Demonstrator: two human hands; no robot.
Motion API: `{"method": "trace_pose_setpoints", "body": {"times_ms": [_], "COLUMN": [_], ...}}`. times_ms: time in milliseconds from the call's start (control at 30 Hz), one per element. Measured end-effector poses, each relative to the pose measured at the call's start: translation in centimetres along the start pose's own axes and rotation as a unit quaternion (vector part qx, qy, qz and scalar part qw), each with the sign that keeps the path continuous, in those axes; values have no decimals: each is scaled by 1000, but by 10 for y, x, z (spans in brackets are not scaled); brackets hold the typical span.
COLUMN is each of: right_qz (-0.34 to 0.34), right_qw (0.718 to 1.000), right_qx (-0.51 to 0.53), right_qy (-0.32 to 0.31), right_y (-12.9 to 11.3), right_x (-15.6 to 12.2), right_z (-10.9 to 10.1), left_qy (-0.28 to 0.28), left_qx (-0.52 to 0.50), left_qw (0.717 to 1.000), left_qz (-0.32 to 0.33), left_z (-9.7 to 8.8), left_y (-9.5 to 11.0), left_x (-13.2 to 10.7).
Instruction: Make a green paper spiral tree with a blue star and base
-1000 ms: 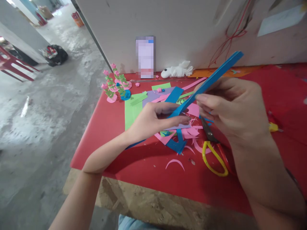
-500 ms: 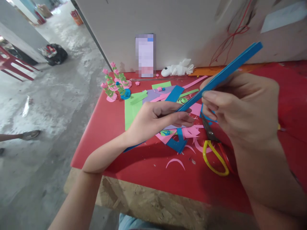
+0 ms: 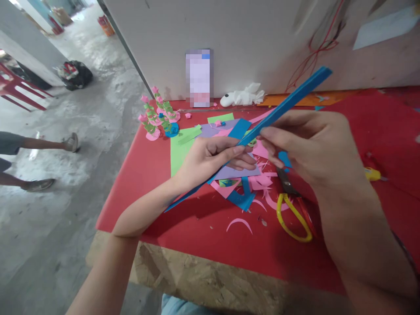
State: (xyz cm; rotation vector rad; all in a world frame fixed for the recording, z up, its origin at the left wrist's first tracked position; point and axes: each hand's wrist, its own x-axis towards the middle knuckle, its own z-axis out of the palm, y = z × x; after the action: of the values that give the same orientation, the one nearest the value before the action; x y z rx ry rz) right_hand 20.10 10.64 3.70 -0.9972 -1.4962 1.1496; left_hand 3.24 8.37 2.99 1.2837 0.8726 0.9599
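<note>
A long blue paper strip (image 3: 295, 97) slants across the view, folded along its length at the upper right end. My left hand (image 3: 213, 159) pinches it near the middle between thumb and fingers, and its lower end runs under my left wrist. Higher up, my right hand (image 3: 305, 144) grips the same strip with thumb and fingertips. Beneath both hands lie a purple sheet (image 3: 226, 171), a green sheet (image 3: 179, 153) and pink and blue paper scraps. Scissors (image 3: 292, 205) with one yellow and one red handle rest below my right hand.
Small paper flowers (image 3: 157, 114) on round bases stand at the table's back left. A phone (image 3: 199, 78) leans on the wall beside a white figure (image 3: 243, 95). Pink offcuts (image 3: 239, 224) lie near the front. A person's legs (image 3: 46, 143) show at far left.
My right hand has moved left and slightly down with the blue strip's upper end. More of the strip's lower end shows below my left hand. The person at far left has stepped into view.
</note>
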Motion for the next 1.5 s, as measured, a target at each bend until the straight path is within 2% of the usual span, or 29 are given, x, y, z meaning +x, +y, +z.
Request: {"method": "trace_pose_setpoints", "body": {"times_ms": [133, 333, 500, 700, 1033, 1233, 1400, 1500], "right_qz": [14, -20, 10, 6, -22, -13, 2, 22], "right_qw": [998, 996, 997, 997, 998, 998, 999, 1000], "right_qx": [-47, -87, -53, -5, 24, 26, 37, 10], "right_qy": [-42, 4, 52, 71, 60, 54, 35, 15], "right_y": [-5, -7, -3, 2, 4, 7, 9, 6], "right_x": [-2, -3, -3, -2, 0, 4, 7, 7], "right_z": [-2, -2, -3, -1, -1, 0, 2, 2], "left_qy": [-28, -7, 21, 4, 9, 12, -2, -5], "left_qx": [-8, 48, 132, 54, 6, -5, -25, -41], "left_qw": [1000, 999, 991, 999, 1000, 999, 999, 999], "left_qz": [-8, 3, -3, 5, -17, -44, -25, -23], "left_z": [-1, -1, 1, 4, 7, 7, 1, -3], "left_y": [1, 3, 3, 3, 7, 7, -1, -5], "left_x": [2, -1, -3, -3, -4, -1, 3, 6]}}
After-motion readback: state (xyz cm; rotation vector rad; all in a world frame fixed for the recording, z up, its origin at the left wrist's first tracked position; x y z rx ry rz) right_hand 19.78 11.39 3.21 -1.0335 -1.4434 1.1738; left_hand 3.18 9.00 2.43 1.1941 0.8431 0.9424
